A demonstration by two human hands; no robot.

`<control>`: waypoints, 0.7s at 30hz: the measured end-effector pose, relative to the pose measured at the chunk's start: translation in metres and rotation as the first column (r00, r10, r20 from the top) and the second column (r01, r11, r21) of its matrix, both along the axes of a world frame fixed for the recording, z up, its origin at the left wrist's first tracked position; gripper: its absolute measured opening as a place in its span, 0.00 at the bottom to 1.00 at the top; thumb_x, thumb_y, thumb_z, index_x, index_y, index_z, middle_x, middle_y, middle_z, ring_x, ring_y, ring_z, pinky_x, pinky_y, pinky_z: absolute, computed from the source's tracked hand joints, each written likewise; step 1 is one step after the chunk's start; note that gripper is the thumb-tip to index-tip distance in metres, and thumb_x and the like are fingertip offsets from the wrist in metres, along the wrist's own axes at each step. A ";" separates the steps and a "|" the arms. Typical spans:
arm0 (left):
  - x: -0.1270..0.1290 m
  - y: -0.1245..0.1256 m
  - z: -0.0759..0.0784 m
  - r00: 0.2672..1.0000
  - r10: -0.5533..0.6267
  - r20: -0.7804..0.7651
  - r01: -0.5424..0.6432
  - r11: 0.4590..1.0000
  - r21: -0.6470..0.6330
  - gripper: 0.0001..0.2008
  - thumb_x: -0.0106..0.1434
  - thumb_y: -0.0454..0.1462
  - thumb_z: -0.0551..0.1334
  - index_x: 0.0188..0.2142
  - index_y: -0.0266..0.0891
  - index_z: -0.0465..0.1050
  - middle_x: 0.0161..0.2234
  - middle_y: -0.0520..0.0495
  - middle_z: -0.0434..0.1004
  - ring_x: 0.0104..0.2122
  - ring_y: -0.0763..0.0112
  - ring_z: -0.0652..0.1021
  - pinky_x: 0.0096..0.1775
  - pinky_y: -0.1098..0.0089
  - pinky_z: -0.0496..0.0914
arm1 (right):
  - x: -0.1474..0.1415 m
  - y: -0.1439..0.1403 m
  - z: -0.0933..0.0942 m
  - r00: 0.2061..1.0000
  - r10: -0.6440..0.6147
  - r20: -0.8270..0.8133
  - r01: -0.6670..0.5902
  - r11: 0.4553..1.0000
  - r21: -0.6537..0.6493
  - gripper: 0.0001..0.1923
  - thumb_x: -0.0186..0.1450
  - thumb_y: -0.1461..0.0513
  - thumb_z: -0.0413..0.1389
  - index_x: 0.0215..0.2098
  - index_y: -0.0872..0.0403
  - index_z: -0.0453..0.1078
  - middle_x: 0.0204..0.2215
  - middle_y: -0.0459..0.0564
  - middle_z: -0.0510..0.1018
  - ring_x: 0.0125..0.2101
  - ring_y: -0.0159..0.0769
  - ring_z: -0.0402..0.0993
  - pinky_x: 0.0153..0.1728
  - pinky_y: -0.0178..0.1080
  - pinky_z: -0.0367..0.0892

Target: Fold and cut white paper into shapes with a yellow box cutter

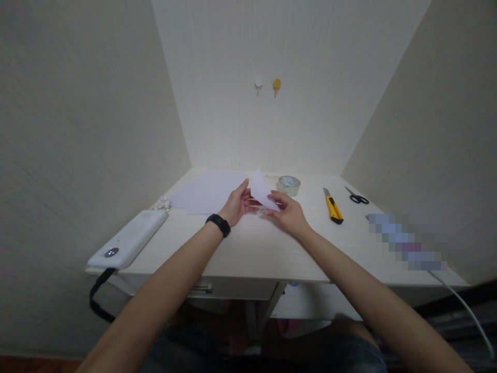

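A piece of white paper (261,190), folded to a pointed shape, stands raised between my two hands above the desk. My right hand (289,211) pinches its lower right side between thumb and fingers. At its left edge, my left hand (235,204), with a black watch (219,225) on the wrist, holds it with curled fingers. The left thumb points up, and the left fingertips are partly hidden by the paper. Behind my left hand lie overlapping sheets of white paper (209,189). A roll of clear tape (288,185) sits just beyond my right hand.
On the right of the white desk (240,254) lie a yellow utility knife (333,209), black-handled scissors (357,198) and a blurred-out object (406,243) with a white cable. A white device (130,238) with a black strap rests at the left edge. Two hooks (277,84) hang on the back wall.
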State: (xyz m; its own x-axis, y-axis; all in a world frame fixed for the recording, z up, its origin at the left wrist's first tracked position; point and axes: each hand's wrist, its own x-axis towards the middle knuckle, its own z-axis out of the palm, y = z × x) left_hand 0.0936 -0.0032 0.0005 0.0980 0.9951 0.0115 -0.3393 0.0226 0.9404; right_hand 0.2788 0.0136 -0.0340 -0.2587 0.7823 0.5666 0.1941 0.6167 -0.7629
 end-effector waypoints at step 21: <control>0.016 -0.005 -0.016 0.881 0.348 -0.321 -0.255 0.920 0.297 0.21 0.53 0.51 0.69 0.25 0.33 0.74 0.20 0.52 0.68 0.17 0.79 0.66 0.15 0.77 0.60 | 0.009 -0.015 0.003 0.879 -0.230 0.418 0.048 0.914 0.402 0.44 0.57 0.45 0.63 0.65 0.55 0.57 0.68 0.67 0.49 0.62 0.60 0.58 0.59 0.60 0.57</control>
